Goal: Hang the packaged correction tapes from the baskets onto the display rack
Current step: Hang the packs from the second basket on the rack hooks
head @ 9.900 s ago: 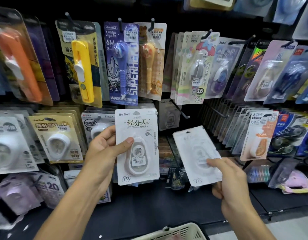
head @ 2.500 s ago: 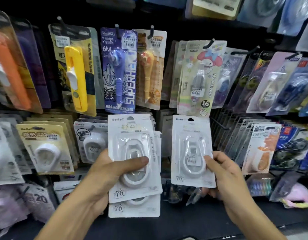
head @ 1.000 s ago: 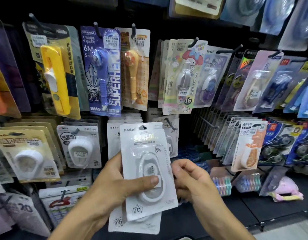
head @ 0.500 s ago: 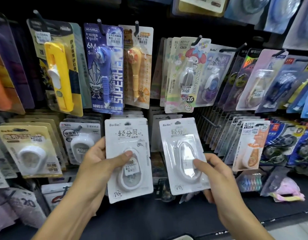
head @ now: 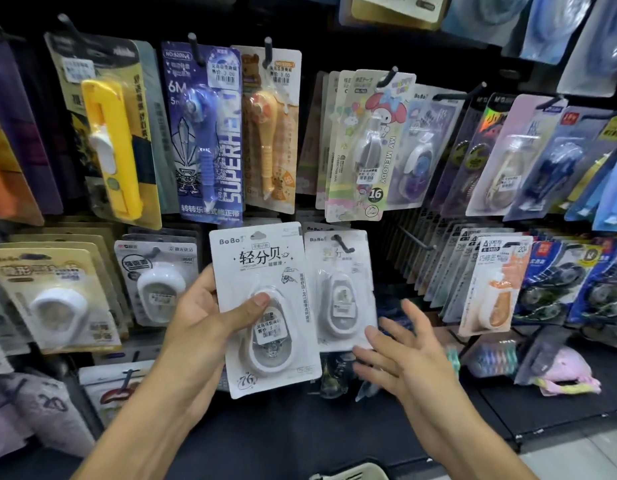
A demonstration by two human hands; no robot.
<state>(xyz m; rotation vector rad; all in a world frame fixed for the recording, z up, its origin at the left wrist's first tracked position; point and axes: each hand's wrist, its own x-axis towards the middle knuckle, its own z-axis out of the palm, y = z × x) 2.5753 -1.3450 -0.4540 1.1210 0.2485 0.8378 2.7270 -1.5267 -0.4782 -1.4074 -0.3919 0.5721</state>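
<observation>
Black display rack [head: 338,216] w/ peg hooks carries the goods. Top row, left to right: yellow cutter pack [head: 109,147], blue SUPERHERO pack [head: 204,133], orange pack [head: 270,133], My Melody pack [head: 367,147]. Lower row: white BoBo correction tape pack [head: 340,289] hangs on a hook [head: 343,242] near rack's middle; orange-white pack [head: 497,282] toward right edge.

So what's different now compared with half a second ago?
The right hand let go of its white pack, which now hangs on the rack hook; the hand has opened and dropped just below it. The left hand still grips its own white pack, thumb on the front. The rack's other packs look unchanged.
</observation>
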